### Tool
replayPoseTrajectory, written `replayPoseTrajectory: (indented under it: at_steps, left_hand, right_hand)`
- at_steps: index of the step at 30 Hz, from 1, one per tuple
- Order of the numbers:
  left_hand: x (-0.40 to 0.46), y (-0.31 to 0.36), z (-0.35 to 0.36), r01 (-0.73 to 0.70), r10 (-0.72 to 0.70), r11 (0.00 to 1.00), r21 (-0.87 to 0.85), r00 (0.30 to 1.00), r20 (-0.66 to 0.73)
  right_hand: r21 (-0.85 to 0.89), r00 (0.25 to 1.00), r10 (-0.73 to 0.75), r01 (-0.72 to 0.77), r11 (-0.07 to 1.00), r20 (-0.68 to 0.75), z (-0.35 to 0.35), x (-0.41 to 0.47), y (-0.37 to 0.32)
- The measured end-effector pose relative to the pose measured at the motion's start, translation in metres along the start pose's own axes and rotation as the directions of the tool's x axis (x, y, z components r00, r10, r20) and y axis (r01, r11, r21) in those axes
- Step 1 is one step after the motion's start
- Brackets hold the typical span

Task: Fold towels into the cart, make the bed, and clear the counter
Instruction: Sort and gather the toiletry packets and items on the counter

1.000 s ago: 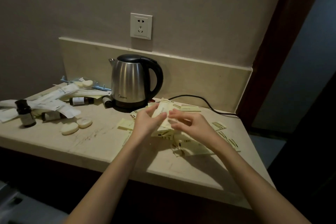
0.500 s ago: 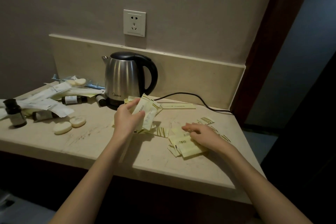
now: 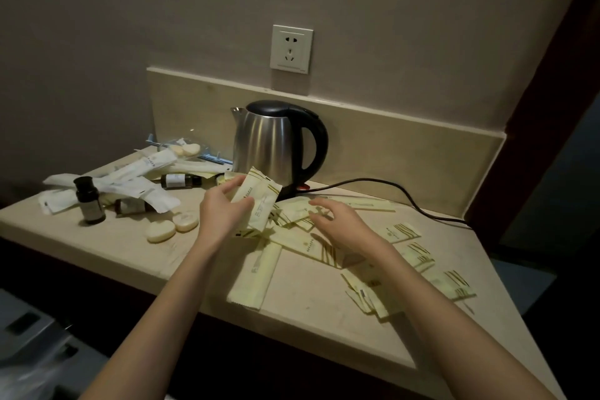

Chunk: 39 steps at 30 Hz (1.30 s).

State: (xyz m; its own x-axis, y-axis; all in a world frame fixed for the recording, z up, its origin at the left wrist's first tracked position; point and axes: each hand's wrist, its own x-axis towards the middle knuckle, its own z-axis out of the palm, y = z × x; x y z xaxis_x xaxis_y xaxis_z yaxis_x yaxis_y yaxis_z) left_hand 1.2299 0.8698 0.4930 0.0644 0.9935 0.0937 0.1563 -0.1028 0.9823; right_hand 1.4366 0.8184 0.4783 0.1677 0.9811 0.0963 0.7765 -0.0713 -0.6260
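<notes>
Head view, beige counter [image 3: 130,247], kettle [image 3: 276,146], left hand [image 3: 224,214] gripping sachets [image 3: 256,204], right hand [image 3: 337,224] relaxed

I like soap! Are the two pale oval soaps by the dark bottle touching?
Touching. The head view shows the two pale oval soaps side by side, edges meeting without a gap.

Pale yellow sachets [image 3: 402,232] with olive stripes lie scattered and overlapping on the beige counter [image 3: 130,253], spreading from the kettle's foot toward the right front corner. A small stack of them [image 3: 258,204] stands tilted upright, gripped in the left hand [image 3: 224,216]. One long yellow packet [image 3: 256,273] lies flat near the front edge, pointing toward the person
</notes>
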Motion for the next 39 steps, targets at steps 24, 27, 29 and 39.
replayPoseTrajectory:
  at_steps: [24, 27, 29, 39]
  left_hand:
    - [-0.01, -0.005, 0.009, -0.149, 0.149, 0.989, 0.0, 0.985, 0.085]
    - [-0.013, -0.011, 0.015, -0.185, 0.186, 0.983, -0.02, 0.978, 0.096]
    - [-0.017, -0.012, 0.017, -0.195, 0.199, 0.979, -0.057, 0.975, 0.097]
    - [-0.012, -0.021, 0.001, -0.174, 0.18, 0.983, -0.064, 0.98, 0.088]
  right_hand:
    - [0.449, 0.966, 0.03, 0.092, 0.889, -0.257, -0.012, -0.004, -0.042]
    - [0.514, 0.968, 0.087, 0.048, 0.857, -0.235, -0.002, -0.007, -0.046]
    - [0.534, 0.967, 0.112, 0.029, 0.845, -0.229, 0.006, -0.008, -0.047]
    - [0.418, 0.983, 0.093, -0.02, 0.908, -0.156, 0.015, -0.005, -0.03]
